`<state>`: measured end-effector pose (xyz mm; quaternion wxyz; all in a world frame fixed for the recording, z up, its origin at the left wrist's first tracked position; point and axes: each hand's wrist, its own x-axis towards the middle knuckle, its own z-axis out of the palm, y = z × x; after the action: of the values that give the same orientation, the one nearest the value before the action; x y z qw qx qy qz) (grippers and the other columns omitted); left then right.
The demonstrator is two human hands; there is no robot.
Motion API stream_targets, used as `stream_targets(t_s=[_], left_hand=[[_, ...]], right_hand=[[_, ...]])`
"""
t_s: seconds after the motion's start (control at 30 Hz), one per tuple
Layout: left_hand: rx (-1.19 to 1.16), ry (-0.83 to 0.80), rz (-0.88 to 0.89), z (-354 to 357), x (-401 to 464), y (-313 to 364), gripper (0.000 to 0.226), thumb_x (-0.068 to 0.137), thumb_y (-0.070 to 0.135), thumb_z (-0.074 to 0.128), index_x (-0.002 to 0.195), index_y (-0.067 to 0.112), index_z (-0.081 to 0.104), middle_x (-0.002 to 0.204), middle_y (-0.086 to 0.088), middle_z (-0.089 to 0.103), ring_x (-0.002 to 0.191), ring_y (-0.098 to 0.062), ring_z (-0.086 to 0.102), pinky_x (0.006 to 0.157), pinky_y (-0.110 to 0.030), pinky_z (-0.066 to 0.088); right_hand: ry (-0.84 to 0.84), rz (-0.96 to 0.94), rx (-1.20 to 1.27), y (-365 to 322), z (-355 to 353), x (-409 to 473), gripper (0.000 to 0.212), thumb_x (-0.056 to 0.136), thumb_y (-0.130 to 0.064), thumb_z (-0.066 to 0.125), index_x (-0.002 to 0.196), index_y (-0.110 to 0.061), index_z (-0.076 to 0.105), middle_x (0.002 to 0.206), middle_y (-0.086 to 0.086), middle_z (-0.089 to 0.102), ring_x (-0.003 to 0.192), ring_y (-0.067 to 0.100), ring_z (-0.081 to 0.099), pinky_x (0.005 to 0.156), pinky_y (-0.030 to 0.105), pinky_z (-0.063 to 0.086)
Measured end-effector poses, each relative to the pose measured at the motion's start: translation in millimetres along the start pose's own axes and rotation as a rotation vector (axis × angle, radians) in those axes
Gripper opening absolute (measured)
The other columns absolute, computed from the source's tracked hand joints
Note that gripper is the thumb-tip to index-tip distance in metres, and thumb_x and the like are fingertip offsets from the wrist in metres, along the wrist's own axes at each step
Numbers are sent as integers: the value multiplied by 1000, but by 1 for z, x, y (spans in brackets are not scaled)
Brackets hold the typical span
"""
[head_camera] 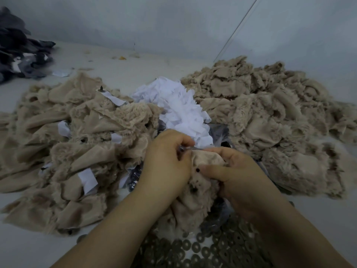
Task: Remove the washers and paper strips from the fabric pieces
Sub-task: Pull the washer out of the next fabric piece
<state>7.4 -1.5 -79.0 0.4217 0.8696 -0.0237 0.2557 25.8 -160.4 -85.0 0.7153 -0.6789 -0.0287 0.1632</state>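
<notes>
Both hands hold one beige furry fabric piece (195, 192) in the middle foreground. My left hand (167, 163) pinches something small at the piece's top edge; what it is I cannot tell. My right hand (231, 175) grips the piece, thumb pressed on its cloth back beside a small dark stud (197, 170). A heap of fabric pieces with white paper strips (87, 179) and dark studs lies on the left (63, 144). A heap of bare beige pieces (270, 117) lies on the right. Loose white paper strips (181, 111) are piled between them. Grey washers (195, 247) lie near me.
A pile of dark grey and black fabric (21, 55) sits at the far left corner. The pale table surface (135, 60) runs back to a light wall. A dark plastic bag (222, 132) lies under the paper pile and my hands.
</notes>
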Motion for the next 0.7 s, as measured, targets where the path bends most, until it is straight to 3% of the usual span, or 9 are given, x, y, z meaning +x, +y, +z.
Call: stream_targets(t_s=[0.1, 0.2, 0.23, 0.3, 0.37, 0.43, 0.57, 0.63, 0.7], left_hand=[[92, -97, 48, 12, 25, 4, 10, 87, 13, 70, 96, 14, 73, 89, 6, 65, 69, 3, 52, 68, -5, 41], [230, -222, -50, 28, 46, 5, 25, 87, 36, 71, 77, 15, 62, 73, -2, 60, 66, -15, 56, 63, -31, 50], [280, -250, -75, 33, 50, 4, 33, 86, 35, 72, 71, 9, 59, 68, -4, 58, 63, -19, 55, 59, -34, 49], [305, -277, -91, 39, 55, 3, 25, 87, 25, 71, 76, 3, 66, 75, -8, 65, 71, -22, 60, 66, -38, 54], [189, -228, -106, 39, 55, 0, 18, 88, 17, 69, 78, 3, 69, 78, -7, 67, 75, -20, 62, 71, -34, 53], [16, -146, -158, 33, 50, -1, 18, 89, 15, 68, 73, 8, 63, 73, -1, 62, 69, -15, 58, 65, -29, 48], [-264, -178, -256, 15, 33, -6, 19, 89, 12, 65, 72, 10, 57, 75, -10, 63, 65, -20, 56, 61, -32, 46], [-408, -173, -304, 6, 23, -9, 19, 81, 13, 68, 66, 10, 56, 68, -14, 58, 60, -21, 50, 59, -34, 42], [-515, -141, -330, 1, 13, -11, 14, 71, 16, 66, 63, 10, 55, 63, -18, 50, 60, -21, 44, 59, -37, 37]], right_hand=[[19, -19, -76, -1, 0, -1, 20, 85, 1, 71, 101, -10, 73, 93, 17, 77, 91, 38, 73, 82, 53, 60], [22, -8, -148, 0, 1, -2, 12, 86, -1, 71, 95, -9, 74, 90, 18, 76, 89, 38, 73, 83, 61, 57], [33, -7, -162, 1, 0, -2, 12, 86, -2, 72, 95, -10, 74, 89, 17, 77, 88, 38, 73, 82, 62, 57], [70, -20, -191, 0, 0, -1, 14, 84, -3, 75, 95, -12, 72, 89, 15, 76, 88, 36, 73, 80, 61, 58], [104, -28, -213, -1, 0, 0, 21, 82, -6, 78, 98, -17, 69, 91, 12, 76, 88, 33, 73, 79, 58, 59], [123, -18, -215, -1, -1, 1, 28, 81, -9, 80, 100, -23, 66, 96, 12, 74, 88, 31, 72, 77, 54, 61], [137, -30, -234, 1, 3, 0, 38, 79, -12, 82, 105, -31, 61, 86, 14, 70, 66, 24, 68, 59, 41, 60], [159, -55, -256, 2, 3, 0, 47, 78, -15, 83, 111, -36, 58, 95, 10, 71, 78, 30, 72, 69, 51, 62], [156, -90, -246, 2, 4, 0, 58, 78, -13, 83, 121, -41, 55, 104, -1, 70, 85, 26, 73, 76, 52, 62]])
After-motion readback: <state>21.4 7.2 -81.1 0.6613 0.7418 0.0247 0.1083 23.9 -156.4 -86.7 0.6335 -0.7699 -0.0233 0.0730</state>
